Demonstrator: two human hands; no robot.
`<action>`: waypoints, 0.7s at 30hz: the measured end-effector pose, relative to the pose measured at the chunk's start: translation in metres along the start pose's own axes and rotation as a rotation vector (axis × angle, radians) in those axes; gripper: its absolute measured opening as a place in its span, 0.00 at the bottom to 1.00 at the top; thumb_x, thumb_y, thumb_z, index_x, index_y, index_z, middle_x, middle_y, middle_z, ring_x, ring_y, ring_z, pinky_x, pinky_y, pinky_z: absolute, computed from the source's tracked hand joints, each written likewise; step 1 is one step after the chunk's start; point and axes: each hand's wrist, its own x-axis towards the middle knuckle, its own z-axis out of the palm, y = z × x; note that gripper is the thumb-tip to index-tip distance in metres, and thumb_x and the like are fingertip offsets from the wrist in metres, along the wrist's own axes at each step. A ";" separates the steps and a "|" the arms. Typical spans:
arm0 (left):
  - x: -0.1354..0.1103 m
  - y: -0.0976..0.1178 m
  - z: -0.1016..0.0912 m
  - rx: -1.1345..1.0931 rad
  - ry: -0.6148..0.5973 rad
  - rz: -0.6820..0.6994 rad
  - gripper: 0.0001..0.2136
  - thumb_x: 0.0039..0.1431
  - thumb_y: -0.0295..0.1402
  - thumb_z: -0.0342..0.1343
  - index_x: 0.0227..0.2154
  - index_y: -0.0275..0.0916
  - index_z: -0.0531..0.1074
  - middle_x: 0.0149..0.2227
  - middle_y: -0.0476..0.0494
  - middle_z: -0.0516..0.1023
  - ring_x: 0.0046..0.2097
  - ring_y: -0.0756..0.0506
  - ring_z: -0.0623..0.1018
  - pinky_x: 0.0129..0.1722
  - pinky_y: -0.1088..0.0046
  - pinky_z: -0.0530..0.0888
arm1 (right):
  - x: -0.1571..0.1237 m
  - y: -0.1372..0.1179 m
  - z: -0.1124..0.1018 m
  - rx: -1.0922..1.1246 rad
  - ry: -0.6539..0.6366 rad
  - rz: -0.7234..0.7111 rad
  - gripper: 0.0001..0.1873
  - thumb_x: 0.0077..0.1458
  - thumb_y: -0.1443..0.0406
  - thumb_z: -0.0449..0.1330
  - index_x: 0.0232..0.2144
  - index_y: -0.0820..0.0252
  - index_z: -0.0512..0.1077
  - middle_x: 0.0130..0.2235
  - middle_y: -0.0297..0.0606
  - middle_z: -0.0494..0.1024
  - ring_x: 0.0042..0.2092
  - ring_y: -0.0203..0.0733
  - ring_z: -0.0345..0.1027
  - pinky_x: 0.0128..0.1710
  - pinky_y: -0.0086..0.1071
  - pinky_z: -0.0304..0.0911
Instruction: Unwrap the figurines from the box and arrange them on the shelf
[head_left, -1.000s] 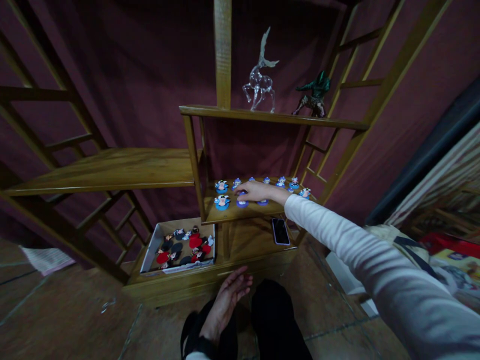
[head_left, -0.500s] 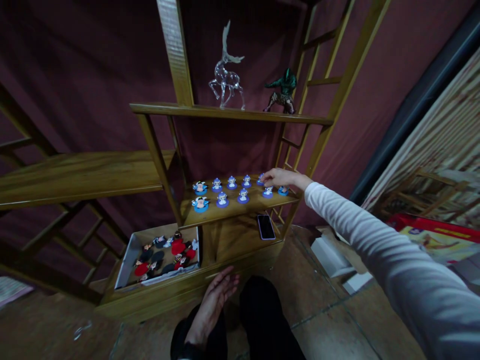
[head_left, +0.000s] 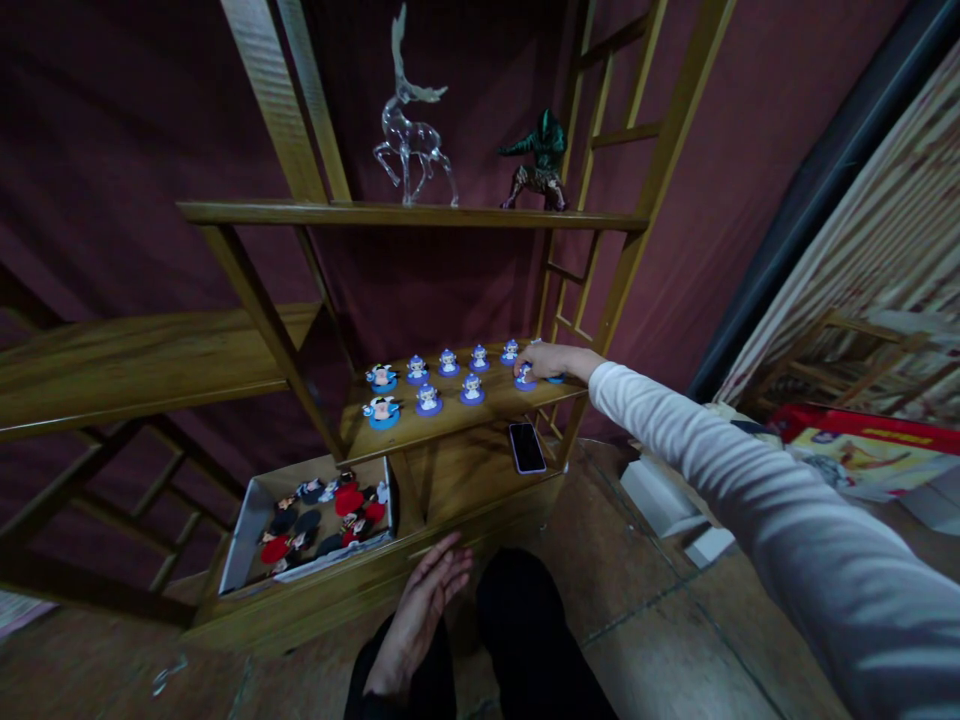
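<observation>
My right hand (head_left: 551,359) reaches out to the right end of a small wooden shelf (head_left: 420,432). Its fingers are bent over a small figurine on a blue base (head_left: 523,378) and touch it. Several more blue-based figurines (head_left: 427,398) stand in two rows on that shelf. My left hand (head_left: 420,610) rests on my knee with its fingers stretched out and holds nothing. A cardboard box (head_left: 240,525) holding several red and black figurines (head_left: 346,500) sits on the lowest board to the left.
A phone (head_left: 526,446) lies on the lowest board under the small shelf. A clear glass deer (head_left: 409,140) and a dark green figure (head_left: 538,165) stand on the upper shelf. A wide bare shelf (head_left: 135,350) runs left. White boxes (head_left: 664,498) lie on the tiled floor at right.
My right hand has moved from the shelf's middle figurines to its right end. The view has swung right. My left hand has stayed on my knee.
</observation>
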 end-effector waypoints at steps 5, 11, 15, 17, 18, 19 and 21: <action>0.002 0.000 -0.001 -0.004 0.007 -0.020 0.24 0.50 0.36 0.60 0.51 0.39 0.67 0.46 0.35 0.75 0.48 0.41 0.75 0.48 0.65 0.68 | -0.002 0.002 0.002 -0.043 0.003 0.000 0.18 0.44 0.73 0.58 0.40 0.57 0.75 0.41 0.40 0.78 0.39 0.42 0.71 0.36 0.27 0.61; -0.001 0.001 0.001 -0.008 0.024 -0.004 0.24 0.50 0.36 0.60 0.51 0.38 0.68 0.46 0.35 0.76 0.48 0.41 0.74 0.49 0.64 0.68 | -0.004 0.004 0.003 -0.043 0.016 -0.013 0.18 0.45 0.71 0.59 0.41 0.56 0.74 0.42 0.39 0.77 0.42 0.43 0.70 0.39 0.28 0.61; -0.003 0.002 0.003 -0.011 0.022 0.002 0.23 0.50 0.35 0.60 0.50 0.37 0.68 0.45 0.35 0.76 0.48 0.40 0.74 0.48 0.64 0.68 | -0.002 0.003 0.005 -0.047 0.035 -0.020 0.17 0.46 0.70 0.59 0.42 0.57 0.74 0.42 0.41 0.77 0.43 0.45 0.70 0.41 0.29 0.61; -0.003 0.002 0.003 -0.016 0.028 0.000 0.23 0.50 0.35 0.60 0.50 0.37 0.68 0.45 0.35 0.76 0.48 0.40 0.75 0.48 0.64 0.68 | -0.002 0.003 0.007 -0.040 0.034 -0.025 0.17 0.46 0.70 0.59 0.42 0.58 0.74 0.43 0.41 0.77 0.43 0.45 0.69 0.41 0.30 0.61; -0.003 0.002 0.002 -0.021 0.032 -0.002 0.23 0.50 0.35 0.60 0.50 0.37 0.68 0.45 0.35 0.76 0.48 0.41 0.75 0.47 0.64 0.68 | -0.001 0.003 0.007 -0.034 0.031 -0.025 0.17 0.46 0.70 0.59 0.42 0.58 0.74 0.43 0.41 0.77 0.43 0.45 0.69 0.41 0.30 0.61; -0.002 0.002 0.002 -0.027 0.033 -0.004 0.23 0.50 0.35 0.60 0.50 0.37 0.68 0.45 0.35 0.76 0.47 0.41 0.75 0.47 0.64 0.68 | -0.001 0.003 0.008 -0.028 0.026 -0.022 0.17 0.46 0.70 0.59 0.41 0.57 0.74 0.43 0.41 0.77 0.43 0.45 0.69 0.41 0.30 0.61; -0.002 0.002 0.001 -0.038 0.029 -0.010 0.23 0.50 0.35 0.60 0.50 0.37 0.68 0.45 0.35 0.76 0.46 0.41 0.75 0.47 0.65 0.69 | -0.001 0.005 0.009 -0.013 0.012 -0.015 0.17 0.47 0.70 0.58 0.42 0.57 0.74 0.42 0.40 0.77 0.43 0.44 0.69 0.41 0.29 0.61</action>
